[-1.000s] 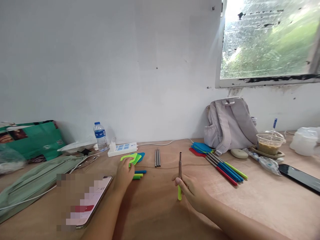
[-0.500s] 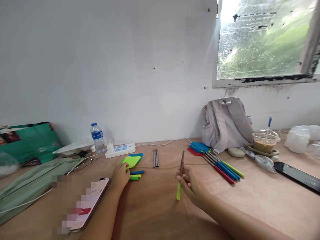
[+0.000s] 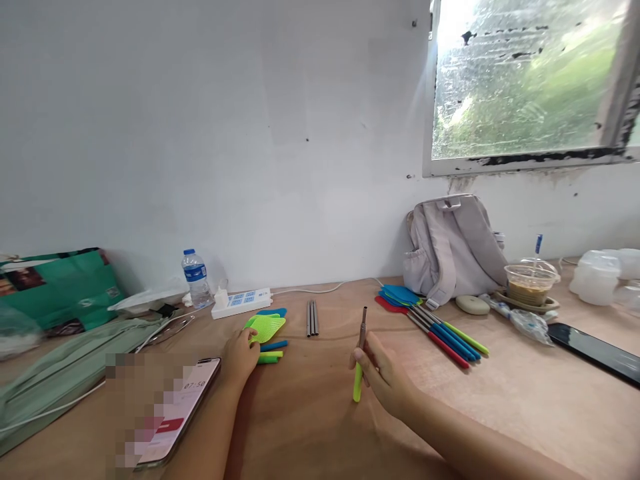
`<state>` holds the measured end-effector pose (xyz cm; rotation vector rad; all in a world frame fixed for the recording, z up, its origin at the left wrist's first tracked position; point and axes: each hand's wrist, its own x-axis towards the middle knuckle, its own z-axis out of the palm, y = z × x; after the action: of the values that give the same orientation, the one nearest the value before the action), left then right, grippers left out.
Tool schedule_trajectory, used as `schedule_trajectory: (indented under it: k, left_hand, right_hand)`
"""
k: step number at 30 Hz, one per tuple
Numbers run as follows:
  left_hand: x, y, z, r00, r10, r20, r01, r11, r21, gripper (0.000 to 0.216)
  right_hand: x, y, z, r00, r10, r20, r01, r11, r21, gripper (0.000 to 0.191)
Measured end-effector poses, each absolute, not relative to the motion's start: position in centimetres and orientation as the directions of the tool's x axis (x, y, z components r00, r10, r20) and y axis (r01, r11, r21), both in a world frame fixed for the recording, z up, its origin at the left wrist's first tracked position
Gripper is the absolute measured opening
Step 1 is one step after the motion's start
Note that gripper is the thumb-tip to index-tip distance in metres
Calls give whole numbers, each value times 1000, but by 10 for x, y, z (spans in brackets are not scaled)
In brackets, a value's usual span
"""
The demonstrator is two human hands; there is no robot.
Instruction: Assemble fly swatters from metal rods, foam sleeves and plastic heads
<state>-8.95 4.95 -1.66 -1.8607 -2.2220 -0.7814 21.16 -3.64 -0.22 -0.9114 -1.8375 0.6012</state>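
My right hand (image 3: 381, 377) is closed on a rod (image 3: 361, 357) with a metal shaft and a lime-green grip, held nearly upright with the green end on the table. My left hand (image 3: 241, 355) pinches the edge of a lime-green mesh swatter head (image 3: 267, 327), which lies over a blue head (image 3: 274, 312). Short blue and green grip sleeves (image 3: 271, 352) lie just right of that hand. Bare metal rods (image 3: 311, 317) lie side by side between my hands.
Finished swatters (image 3: 440, 330) with blue, red and green handles lie at the right beside a grey backpack (image 3: 453, 247). A phone (image 3: 175, 413) rests at my left forearm. A power strip (image 3: 243, 301), a water bottle (image 3: 195, 277), a drink cup (image 3: 530, 283) and another phone (image 3: 597, 352) stand around.
My left hand has drawn the green swatter head off the blue one, now showing its mesh face. The rod in my right hand has tilted slightly but stays in place.
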Motion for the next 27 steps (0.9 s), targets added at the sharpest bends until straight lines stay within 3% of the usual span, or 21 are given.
schedule_trajectory:
  k: [18,24,27]
  left_hand:
    - [-93,53,-17,-289,844,451,858,19,513,14]
    - [-91,47,-12,-296,771,564,807,-114,580,10]
    - [-85,44,-6,-404,677,615,716,-184,673,12]
  right_hand:
    - [207,-40,-6,-296,803,517,387,596,-704,21]
    - [205,-38,-9,-327,788,522,394,616,-682,21]
    - [203,-35,-12,-308,796,520,402,605,-687,22]
